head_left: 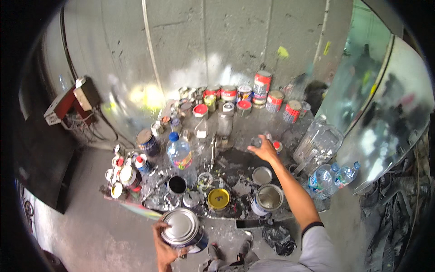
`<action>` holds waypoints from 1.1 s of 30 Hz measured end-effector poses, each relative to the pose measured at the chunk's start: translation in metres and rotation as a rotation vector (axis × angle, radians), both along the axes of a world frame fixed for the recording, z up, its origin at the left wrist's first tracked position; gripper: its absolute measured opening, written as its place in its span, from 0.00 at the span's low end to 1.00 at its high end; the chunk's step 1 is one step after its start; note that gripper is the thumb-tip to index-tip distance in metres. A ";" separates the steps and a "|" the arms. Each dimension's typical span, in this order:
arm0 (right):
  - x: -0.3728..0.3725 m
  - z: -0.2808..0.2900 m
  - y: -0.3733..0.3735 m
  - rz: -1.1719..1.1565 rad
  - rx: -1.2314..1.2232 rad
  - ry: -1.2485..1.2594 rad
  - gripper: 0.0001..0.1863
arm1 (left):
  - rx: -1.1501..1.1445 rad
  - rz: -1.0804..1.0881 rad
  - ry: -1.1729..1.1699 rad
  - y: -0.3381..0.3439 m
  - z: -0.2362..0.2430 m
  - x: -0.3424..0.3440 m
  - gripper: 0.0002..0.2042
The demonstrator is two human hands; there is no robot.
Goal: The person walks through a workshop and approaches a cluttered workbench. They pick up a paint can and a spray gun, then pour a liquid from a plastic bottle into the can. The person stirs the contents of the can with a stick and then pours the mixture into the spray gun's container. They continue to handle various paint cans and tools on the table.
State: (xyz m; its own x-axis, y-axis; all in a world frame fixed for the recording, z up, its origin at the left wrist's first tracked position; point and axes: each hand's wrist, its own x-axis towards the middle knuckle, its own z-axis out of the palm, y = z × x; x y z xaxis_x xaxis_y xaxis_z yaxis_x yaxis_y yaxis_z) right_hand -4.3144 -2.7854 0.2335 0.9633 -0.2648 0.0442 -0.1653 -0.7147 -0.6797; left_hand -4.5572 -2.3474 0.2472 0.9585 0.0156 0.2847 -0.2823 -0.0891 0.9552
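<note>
My left hand grips a closed paint can with a silver lid and dark blue side, just off the table's front edge. Over the middle of the table reaches my right hand, its thumb and fingers apart and nothing seen in it. Close by that hand is a small container with a red cap, partly hidden. Below my right forearm stand an open can with a greyish inside and a round silver lid. Nearer my left hand are a yellow-lidded tin and an open can with a black inside.
The paint-stained table carries a blue-capped bottle, a clear plastic jug and water bottles at the right. Several red-labelled cans line the back. More cans crowd the left edge. A black bag lies below.
</note>
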 end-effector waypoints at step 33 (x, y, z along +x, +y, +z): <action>-0.160 0.076 0.040 -0.143 0.462 -0.818 0.41 | 0.627 -0.162 1.507 0.214 -0.403 -0.257 0.25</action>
State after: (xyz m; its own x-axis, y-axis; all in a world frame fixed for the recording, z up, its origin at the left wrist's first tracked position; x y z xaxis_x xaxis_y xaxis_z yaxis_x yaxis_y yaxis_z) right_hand -4.4742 -2.7451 0.3099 0.6368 -0.5378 0.5525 0.4224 -0.3561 -0.8335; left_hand -4.8145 -2.1338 -0.1555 0.3401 0.1419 -0.9296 0.7701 -0.6093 0.1888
